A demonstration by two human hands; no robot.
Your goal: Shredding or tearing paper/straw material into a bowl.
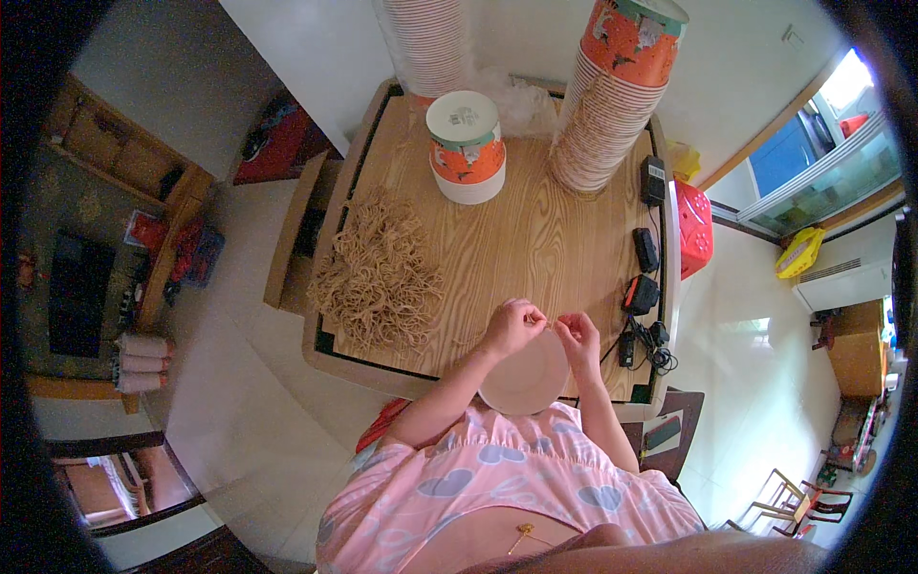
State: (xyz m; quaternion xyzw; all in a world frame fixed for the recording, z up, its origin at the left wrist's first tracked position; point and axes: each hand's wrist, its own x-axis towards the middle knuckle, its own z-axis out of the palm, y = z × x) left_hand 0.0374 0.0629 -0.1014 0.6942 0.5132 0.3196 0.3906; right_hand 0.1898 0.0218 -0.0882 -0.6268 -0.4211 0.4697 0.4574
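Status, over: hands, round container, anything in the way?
Left hand and right hand: pinched, nearly together; anything gripped too small to tell. Pale round container: far rim by both hands. Brown cord pile: off left, not blocking.

My left hand (pixel 513 327) and right hand (pixel 579 340) are close together, fingers curled, thumbs and fingertips pinched, the two sets of tips facing each other. My left forearm (pixel 442 394) slants back from its fingers toward me; my bare right forearm (pixel 605 407) trails behind its own.
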